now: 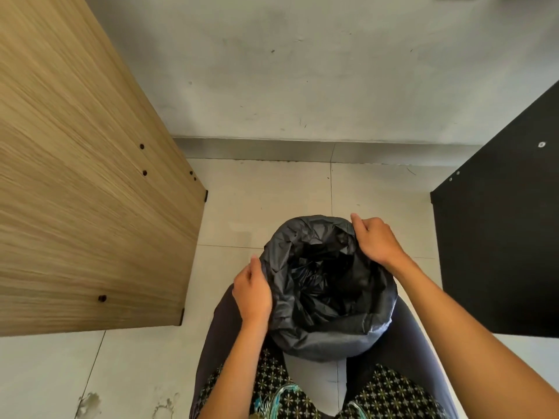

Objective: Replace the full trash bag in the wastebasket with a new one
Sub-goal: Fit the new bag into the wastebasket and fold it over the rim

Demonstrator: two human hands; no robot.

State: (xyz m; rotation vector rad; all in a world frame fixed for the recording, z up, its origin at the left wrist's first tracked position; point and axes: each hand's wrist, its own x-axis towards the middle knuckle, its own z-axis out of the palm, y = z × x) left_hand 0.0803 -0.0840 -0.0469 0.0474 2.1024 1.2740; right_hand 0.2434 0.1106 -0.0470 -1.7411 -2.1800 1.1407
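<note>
Between the knees of the person, on the tiled floor [272, 189], stands the grey wastebasket [316, 379], with a black trash bag [320, 285] folded over its rim. Inside, more crumpled black plastic, dark and hard to read; cannot tell if it is rubbish or only the loose lining of the bag.

Left hand [252, 293] at the left side of the rim, fingers curled over the folded edge and grasping the plastic there. Right hand [376, 241] at the far right side of the rim, also bent over the edge and gripping the film. Both hands touching the bag, well apart from each other, on nearly opposite sides.

To the left a light wooden panel [84, 176], to the right a black panel [499, 237], behind a grey wall [302, 71].

Probably the edge of the bag is being worked around the rim. Risks from here: thin film may tear if pulled too strongly against the hard rim; the edge may slip off on the near side, not held by any hand; the light basket may tip or lift together with the bag if the knees do not keep it.
</note>
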